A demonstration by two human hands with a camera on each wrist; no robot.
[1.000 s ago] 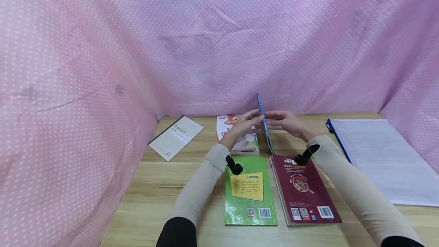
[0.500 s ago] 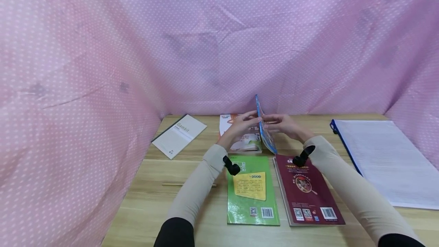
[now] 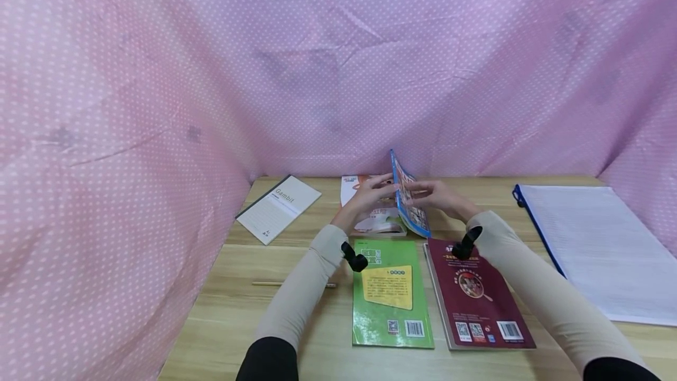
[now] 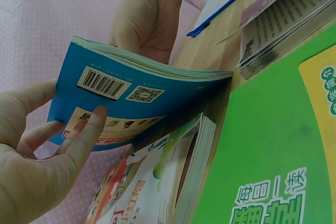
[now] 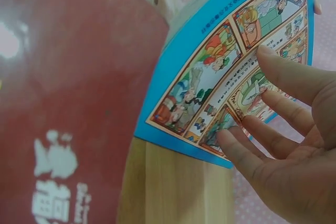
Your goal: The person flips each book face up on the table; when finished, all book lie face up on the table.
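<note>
From your head, the blue book [image 3: 407,201] stands on edge between your hands, tilted right, long axis running away from you, above the table [image 3: 317,263]. Your left hand [image 3: 370,190] and right hand [image 3: 436,194] press flat against it. At your left wrist, straight fingers [image 4: 86,135] touch the barcode cover. At your right wrist, spread fingers [image 5: 278,74] rest on the comic cover.
</note>
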